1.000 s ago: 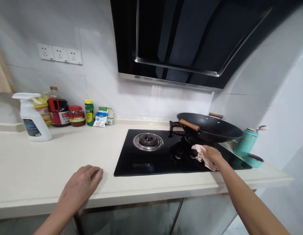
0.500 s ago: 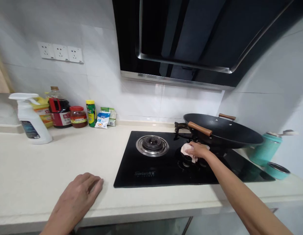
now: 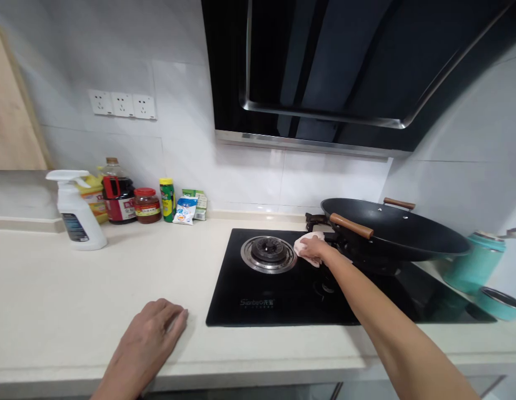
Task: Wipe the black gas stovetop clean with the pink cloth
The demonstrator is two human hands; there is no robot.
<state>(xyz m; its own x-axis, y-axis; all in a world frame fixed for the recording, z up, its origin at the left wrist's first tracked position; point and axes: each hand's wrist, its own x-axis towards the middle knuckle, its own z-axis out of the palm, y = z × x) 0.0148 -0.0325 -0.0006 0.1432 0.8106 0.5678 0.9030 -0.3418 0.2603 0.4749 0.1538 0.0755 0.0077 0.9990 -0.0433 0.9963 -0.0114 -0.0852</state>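
My right hand presses a pale pink cloth onto the black glass cooktop, just right of the left burner. Its fingers are closed over the cloth. A black wok with wooden handles sits over the cooktop's right side, beside and beyond my right forearm. Resting on the pale counter, left of the cooktop, my left hand holds nothing; its fingers bend loosely, with a gap between thumb and fingers.
A white spray bottle, a dark sauce bottle, a red-lidded jar, a green shaker and small packets line the wall. A range hood overhangs the cooktop. At right stand a teal flask and its cup.
My right hand has slid the cloth left and slightly back, from near the knobs to beside the left burner. The view has shifted left; my left hand stays on the counter.
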